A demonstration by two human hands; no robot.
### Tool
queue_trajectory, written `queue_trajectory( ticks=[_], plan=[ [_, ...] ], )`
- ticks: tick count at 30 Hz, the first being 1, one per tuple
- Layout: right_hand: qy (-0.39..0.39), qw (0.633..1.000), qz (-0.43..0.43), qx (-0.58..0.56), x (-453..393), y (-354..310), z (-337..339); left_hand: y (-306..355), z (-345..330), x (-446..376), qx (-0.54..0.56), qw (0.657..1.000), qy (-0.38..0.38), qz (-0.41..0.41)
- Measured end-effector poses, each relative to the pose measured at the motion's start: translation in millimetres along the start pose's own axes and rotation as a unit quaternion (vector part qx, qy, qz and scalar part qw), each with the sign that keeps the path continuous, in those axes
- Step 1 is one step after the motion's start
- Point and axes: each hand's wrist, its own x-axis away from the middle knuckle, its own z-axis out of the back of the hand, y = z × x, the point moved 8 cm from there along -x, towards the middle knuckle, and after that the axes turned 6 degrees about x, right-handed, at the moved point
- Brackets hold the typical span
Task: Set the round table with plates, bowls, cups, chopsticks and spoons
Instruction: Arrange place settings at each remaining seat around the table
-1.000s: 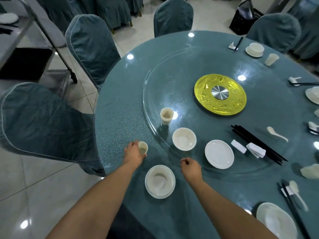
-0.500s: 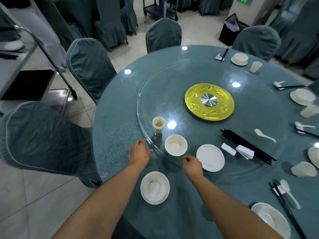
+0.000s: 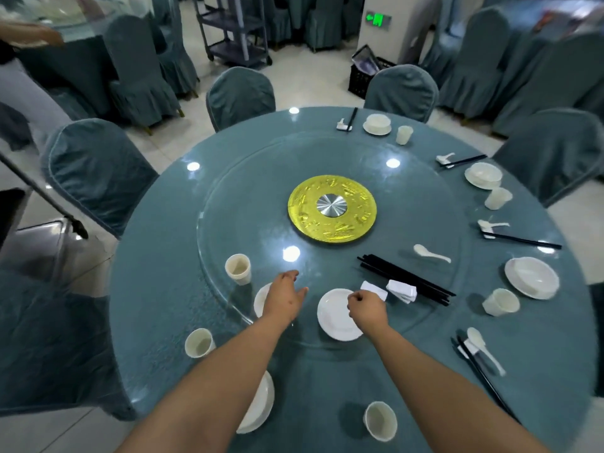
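Note:
My left hand (image 3: 285, 297) is open, fingers spread, hovering over a white bowl (image 3: 260, 300) on the glass turntable (image 3: 327, 152); the hand hides most of the bowl. My right hand (image 3: 366, 308) is curled shut, holding nothing, above the right side of a white plate (image 3: 333, 317) on the turntable. One cup (image 3: 238, 269) stands on the turntable, and another cup (image 3: 199, 343) stands on the table to the left of my arm. Black chopsticks (image 3: 405, 278), white rests (image 3: 402, 290) and a spoon (image 3: 431, 254) lie on the turntable. My left arm partly covers a plate with bowl (image 3: 261, 410) at the near edge.
A cup (image 3: 380, 421) stands near the front edge. Set places run around the right rim: a plate with bowl (image 3: 531, 277), a cup (image 3: 500, 302), a spoon with chopsticks (image 3: 480, 349). A yellow hub (image 3: 331, 209) marks the centre. Covered chairs (image 3: 98, 171) ring the table.
My left hand let go of the small cup on the table and reached forward over the bowl. My right hand moved forward over the plate. The view tilted up.

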Motion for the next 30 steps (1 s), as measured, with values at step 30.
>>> queue_trajectory(
  ticks=[30],
  plan=[
    [-0.012, 0.978, -0.157, -0.134, -114, 122, 21, 69, -202, -105, -0.148, 0.968, -0.205, 0.008]
  ],
)
